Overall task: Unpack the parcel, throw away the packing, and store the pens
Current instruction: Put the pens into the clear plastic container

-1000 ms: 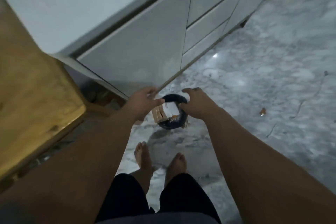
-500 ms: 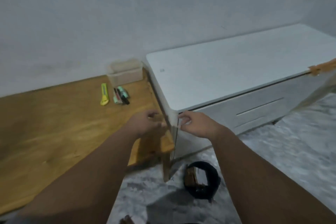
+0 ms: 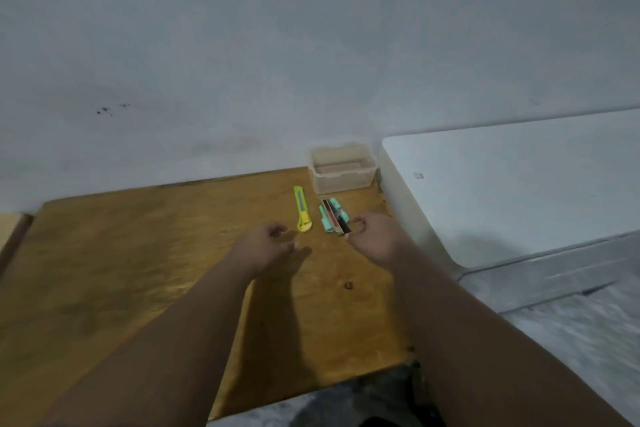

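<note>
Since half a second ago both hands have left the cabinet corner and come forward over the wooden surface, and the view has swung left. The fingers [image 3: 358,220] of the right hand [image 3: 375,239] are curled, with thumb and forefinger forming a ring right at the near end of the pens [image 3: 333,215]. I cannot tell whether they pinch a pen or only touch it. The left hand [image 3: 272,246] hovers above the wood. Its fingers are loosely curled and hold nothing, just in front of the cutter [image 3: 302,210].

The pens lie side by side in a small bundle on the surface [image 3: 138,270], with mint-green caps and dark barrels, pointing towards the wall [image 3: 311,45]. The yellow cutter lies just left of them, roughly parallel and not touching. Behind the pens, against the wall at the back right corner of the surface, stands a clear, open-topped box [image 3: 341,168]. A white cabinet [image 3: 519,191] stands just beside the right edge. Pale marbled floor [image 3: 571,340] shows in front of the cabinet at lower right.
</note>
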